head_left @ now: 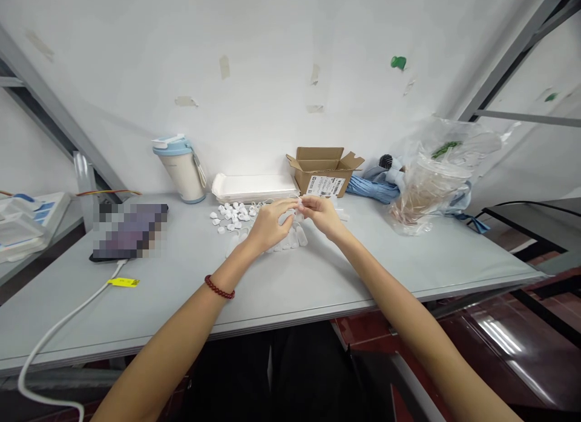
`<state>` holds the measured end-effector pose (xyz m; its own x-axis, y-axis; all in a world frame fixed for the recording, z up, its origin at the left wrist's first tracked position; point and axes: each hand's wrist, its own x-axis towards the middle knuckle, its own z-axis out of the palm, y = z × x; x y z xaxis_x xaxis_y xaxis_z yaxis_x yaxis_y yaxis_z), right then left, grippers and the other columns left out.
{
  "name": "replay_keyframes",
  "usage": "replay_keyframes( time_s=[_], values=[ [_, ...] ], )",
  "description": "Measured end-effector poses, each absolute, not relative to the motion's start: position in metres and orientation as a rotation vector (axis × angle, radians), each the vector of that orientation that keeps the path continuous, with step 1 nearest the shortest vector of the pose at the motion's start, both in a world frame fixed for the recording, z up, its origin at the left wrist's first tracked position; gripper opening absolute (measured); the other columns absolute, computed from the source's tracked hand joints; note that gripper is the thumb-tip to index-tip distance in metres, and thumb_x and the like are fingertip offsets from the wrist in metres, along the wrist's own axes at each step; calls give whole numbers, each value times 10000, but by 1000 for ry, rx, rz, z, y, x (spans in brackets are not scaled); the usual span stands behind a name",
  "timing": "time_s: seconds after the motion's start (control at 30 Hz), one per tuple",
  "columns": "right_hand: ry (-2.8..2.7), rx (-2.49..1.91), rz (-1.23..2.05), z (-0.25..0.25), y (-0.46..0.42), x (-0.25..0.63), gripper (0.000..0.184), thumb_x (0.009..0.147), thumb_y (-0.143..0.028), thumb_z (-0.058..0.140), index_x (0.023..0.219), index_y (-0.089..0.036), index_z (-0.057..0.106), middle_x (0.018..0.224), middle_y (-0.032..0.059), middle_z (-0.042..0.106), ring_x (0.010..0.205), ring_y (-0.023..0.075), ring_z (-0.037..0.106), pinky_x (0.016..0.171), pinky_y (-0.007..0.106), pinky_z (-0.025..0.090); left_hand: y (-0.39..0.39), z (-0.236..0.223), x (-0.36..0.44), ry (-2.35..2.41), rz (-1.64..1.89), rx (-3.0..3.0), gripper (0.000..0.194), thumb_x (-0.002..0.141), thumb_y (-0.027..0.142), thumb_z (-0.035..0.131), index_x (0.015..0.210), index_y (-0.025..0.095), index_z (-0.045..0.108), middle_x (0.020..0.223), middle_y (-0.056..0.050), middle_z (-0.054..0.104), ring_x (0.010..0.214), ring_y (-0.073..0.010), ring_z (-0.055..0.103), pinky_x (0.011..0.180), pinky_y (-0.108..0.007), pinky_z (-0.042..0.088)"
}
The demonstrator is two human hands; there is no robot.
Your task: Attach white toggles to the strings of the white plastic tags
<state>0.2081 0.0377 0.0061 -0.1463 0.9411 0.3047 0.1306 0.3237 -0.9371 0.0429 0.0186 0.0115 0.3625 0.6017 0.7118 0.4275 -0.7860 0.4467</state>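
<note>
My left hand (271,223) and my right hand (321,215) meet fingertip to fingertip over the table. A small white plastic piece (299,203) shows between them, mostly covered by the fingers, so its exact kind is hard to make out. Right thumb and fingers pinch it, while the left fingers reach against it from the other side. To the left of my hands lies a loose pile of small white plastic pieces (233,212). Beneath and in front of them, several translucent, elongated plastic pieces (300,235) lie side by side, partly hidden by my left hand and wrist.
Behind my hands stand a stack of white trays (254,184) and an open cardboard box (320,168). A tumbler (181,171) and a phone (129,231) with a white cable (68,319) are left. Blue cloth (374,187) and a plastic bag (426,186) lie right.
</note>
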Motion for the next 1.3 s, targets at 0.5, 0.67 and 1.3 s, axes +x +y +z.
replay_keyframes(
  time_s=[0.5,0.67,1.3],
  values=[
    [-1399,-1013,1440,20,29,220,188,658,-271,697,775,-124,691,798,88,690,748,157,608,660,264,439,26,3,47,996,1287,2557,410,737,254,709,1110,147,577,1154,-119,625,1096,-235,560,931,-412,466],
    [-1501,-1019,1545,24,33,235,165,675,-237,693,770,-101,688,786,87,683,749,152,616,701,274,464,27,2,56,970,1249,2607,338,742,271,705,1042,157,599,1114,-102,639,1068,-241,563,926,-425,457],
    [-1812,-1523,1349,23,39,246,107,626,-107,734,554,-125,658,525,39,649,536,145,627,483,209,477,19,-2,77,1221,687,2648,327,691,360,652,942,165,576,1005,-117,607,1059,-317,508,894,-459,422]
  ],
)
